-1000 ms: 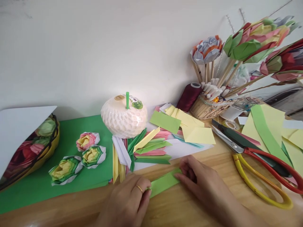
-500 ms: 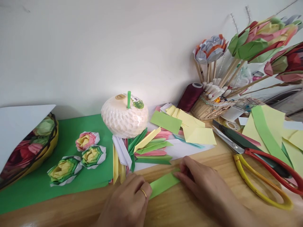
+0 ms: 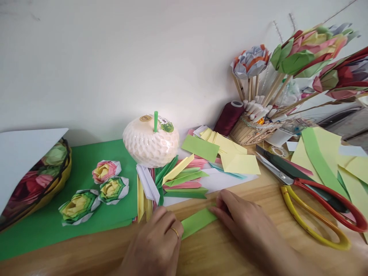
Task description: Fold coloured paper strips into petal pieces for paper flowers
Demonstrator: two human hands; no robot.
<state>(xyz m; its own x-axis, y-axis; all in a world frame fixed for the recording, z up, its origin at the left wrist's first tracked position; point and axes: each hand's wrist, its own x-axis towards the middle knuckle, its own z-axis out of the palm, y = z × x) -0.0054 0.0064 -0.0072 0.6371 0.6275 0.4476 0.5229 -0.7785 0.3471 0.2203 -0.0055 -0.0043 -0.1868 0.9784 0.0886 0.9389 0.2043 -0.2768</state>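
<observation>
A light green paper strip point(image 3: 198, 223) lies low over the wooden table, stretched between my two hands. My left hand point(image 3: 156, 239), with a gold ring, is closed on the strip's left end. On the other end, my right hand point(image 3: 240, 214) pinches the strip between thumb and fingers; its curled fingertips are partly hidden. Just beyond the hands lie folded paper pieces point(image 3: 185, 178) in green, pink and yellow on a white sheet. Cut paper rectangles, among them a green one point(image 3: 200, 148) and a yellow one point(image 3: 240, 164), rest behind them.
Scissors with red and yellow handles point(image 3: 313, 199) lie at right. A wrapped white coconut point(image 3: 151, 143) stands by the wall. Folded paper flowers point(image 3: 113, 190) sit on a green sheet point(image 3: 112, 226) at left. A basket point(image 3: 250, 132) holds stemmed paper flowers beside a maroon thread spool point(image 3: 229, 118).
The view has shifted slightly, so things at right appear a little further left. Both hands keep their hold on the green strip, almost unmoved.
</observation>
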